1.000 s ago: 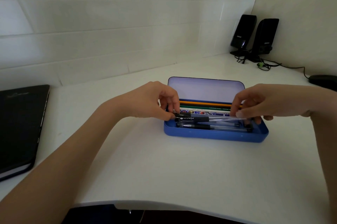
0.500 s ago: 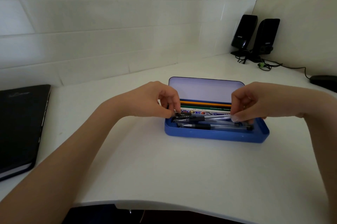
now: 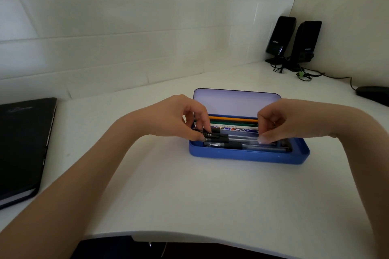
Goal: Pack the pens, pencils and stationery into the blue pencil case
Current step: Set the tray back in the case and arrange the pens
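Note:
The blue pencil case (image 3: 248, 156) lies open on the white desk, its pale lid (image 3: 235, 101) standing up at the back. Inside, an orange pencil (image 3: 233, 119), a green pencil (image 3: 231, 124) and a patterned one lie along the back. Several clear pens with black grips (image 3: 233, 145) lie along the front. My left hand (image 3: 179, 118) pinches the black-capped end of a clear pen (image 3: 240, 137) at the case's left. My right hand (image 3: 275, 121) pinches the same pen's other end, fingertips down just above the case's contents.
A black notebook (image 3: 23, 145) lies at the desk's left edge. Two black speakers (image 3: 294, 41) with tangled cables (image 3: 303, 74) stand in the back right corner. A dark mouse (image 3: 374, 95) sits at the far right. The desk's front edge (image 3: 189, 235) curves close to me.
Both hands have lowered the clear pen further into the case. My right hand has slid left along it and curled its fingers tighter.

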A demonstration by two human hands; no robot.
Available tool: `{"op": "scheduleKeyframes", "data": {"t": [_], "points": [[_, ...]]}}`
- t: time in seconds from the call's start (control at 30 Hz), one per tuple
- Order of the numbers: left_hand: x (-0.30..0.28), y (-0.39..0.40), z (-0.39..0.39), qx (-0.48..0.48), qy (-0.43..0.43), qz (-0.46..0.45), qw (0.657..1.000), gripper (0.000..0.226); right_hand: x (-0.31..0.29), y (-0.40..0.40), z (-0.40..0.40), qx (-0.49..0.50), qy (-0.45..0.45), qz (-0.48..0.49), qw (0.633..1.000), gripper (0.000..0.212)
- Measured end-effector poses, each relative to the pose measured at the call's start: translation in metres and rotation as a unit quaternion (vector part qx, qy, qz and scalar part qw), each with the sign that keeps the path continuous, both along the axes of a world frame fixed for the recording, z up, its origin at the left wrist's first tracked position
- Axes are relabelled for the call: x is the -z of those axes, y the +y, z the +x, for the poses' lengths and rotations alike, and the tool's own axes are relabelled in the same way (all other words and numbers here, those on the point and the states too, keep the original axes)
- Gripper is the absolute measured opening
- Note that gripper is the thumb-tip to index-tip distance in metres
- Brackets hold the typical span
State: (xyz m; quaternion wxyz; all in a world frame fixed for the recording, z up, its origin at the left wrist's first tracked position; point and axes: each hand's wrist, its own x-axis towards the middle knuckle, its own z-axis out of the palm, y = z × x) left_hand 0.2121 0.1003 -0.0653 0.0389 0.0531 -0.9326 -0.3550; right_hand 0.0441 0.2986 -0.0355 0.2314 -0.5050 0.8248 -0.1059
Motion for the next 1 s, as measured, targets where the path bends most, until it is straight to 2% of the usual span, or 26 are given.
{"op": "scheduleKeyframes", "data": {"t": [0.13, 0.27, 0.53, 0.67, 0.77, 1.0], "points": [[0.001, -0.001, 0.0, 0.0, 0.002, 0.0, 1.0, 0.018, 0.004, -0.005, 0.003, -0.006, 0.025, 0.0, 1.0, 0.018], [0.001, -0.001, 0.0, 0.004, 0.001, 0.002, 1.0, 0.019, -0.002, 0.0, -0.002, 0.014, 0.009, 0.003, 1.0, 0.021], [0.001, -0.001, 0.0, 0.0, 0.001, -0.003, 1.0, 0.021, -0.008, 0.011, -0.004, 0.049, -0.002, 0.096, 0.994, 0.03], [0.002, 0.0, 0.0, -0.002, -0.001, -0.005, 1.0, 0.024, -0.01, 0.013, -0.006, 0.074, 0.018, 0.079, 0.994, 0.025], [0.002, 0.001, 0.0, -0.003, 0.0, -0.005, 1.0, 0.025, -0.013, 0.014, -0.005, 0.093, 0.003, 0.106, 0.99, 0.024], [0.002, 0.0, 0.0, -0.002, -0.003, -0.006, 1.0, 0.026, -0.008, 0.013, -0.004, 0.053, 0.0, 0.152, 0.987, 0.023]]}}
